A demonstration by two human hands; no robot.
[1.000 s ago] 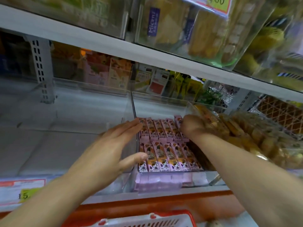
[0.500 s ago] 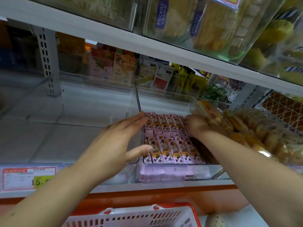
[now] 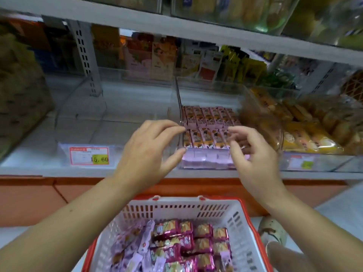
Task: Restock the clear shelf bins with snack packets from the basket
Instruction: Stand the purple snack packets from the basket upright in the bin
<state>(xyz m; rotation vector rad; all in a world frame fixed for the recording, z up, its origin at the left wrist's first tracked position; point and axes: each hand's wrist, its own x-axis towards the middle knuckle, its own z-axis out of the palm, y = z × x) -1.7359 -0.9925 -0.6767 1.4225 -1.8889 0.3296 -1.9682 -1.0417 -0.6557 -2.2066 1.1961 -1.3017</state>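
Just in front of the shelf, both hands hang in the air above the basket, and neither holds anything. The left hand has its fingers gently bent and a little spread, the thumb set apart below them. Its fingertips lie close to the front corner of the clear bin - whether they touch its wall cannot be told. The right hand is beside it, near but apart, with its fingers loosely curled and fanned, pinching nothing.

Between and behind the two hands, the clear bin holds pink snack packets laid flat in two neat rows, one behind the other. Left of it is a second clear bin, with a red-framed price tag reading 15.60 on its front. To the right, another bin carries yellow-wrapped cakes.

Lower down, the white basket with its red rim holds more stock - magenta packets towards the right and lilac packets towards the left, lying loose. A patterned shoe shows on the floor just right of the basket.
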